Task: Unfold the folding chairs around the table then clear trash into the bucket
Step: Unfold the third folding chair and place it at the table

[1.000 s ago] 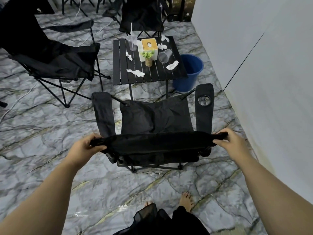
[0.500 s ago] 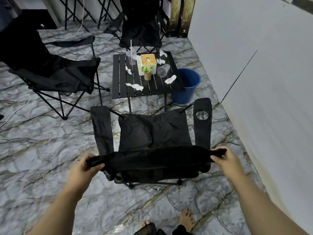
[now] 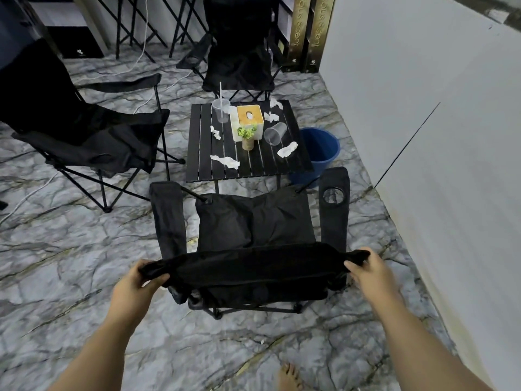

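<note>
Hands, left (image 3: 132,286) and right (image 3: 372,270), around chair back (image 3: 253,266)

Three chairs (image 3: 253,221), one table (image 3: 203,165), one bucket (image 3: 324,153), two cups (image 3: 275,136), perhaps five tissues (image 3: 225,161).

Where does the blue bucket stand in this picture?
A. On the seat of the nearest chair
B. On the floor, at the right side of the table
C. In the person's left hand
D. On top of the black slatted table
B: the blue bucket stands on the floor by the right edge of the table, between it and the wall.
</note>
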Motion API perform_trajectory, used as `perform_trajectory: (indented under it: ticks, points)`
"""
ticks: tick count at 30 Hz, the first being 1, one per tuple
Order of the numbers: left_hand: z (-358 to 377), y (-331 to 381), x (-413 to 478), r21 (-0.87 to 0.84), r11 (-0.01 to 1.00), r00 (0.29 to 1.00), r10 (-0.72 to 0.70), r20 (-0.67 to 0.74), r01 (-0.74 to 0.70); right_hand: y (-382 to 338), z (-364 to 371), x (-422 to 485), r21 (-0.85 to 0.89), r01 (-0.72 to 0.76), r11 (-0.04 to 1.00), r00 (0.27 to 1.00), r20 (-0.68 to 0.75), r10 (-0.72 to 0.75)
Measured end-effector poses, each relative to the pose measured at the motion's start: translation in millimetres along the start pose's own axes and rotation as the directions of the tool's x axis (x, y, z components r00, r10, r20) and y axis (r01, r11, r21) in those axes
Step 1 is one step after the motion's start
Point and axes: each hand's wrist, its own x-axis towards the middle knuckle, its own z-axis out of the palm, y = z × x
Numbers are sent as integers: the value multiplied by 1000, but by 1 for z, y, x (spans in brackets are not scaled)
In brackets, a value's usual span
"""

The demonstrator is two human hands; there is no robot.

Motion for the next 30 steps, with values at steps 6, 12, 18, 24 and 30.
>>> perform_trajectory:
  ticks: [6,12,18,24,30]
  points:
    - [13,13,26,-19,1000,1000,-12,-15,12,-13,-3,35,-39,20,999,1000,11,-20]
    - [18,22,29,15,1000,1000,-18,-20,18,-17,-7,47,-73,35,997,999,24,-33]
    - [23,30,21,-56,998,999,-30,-36,28,-17,-9,43,-78,54,995,999,12,-53]
    - [20,35,12,-72,996,998,-49,-45,46,-33,-14,32,16,38,999,998,42,-39]
    - [0,48,1,-171,985,999,1,39,5,-75,-11,13,-371,381,847,924,121,-362]
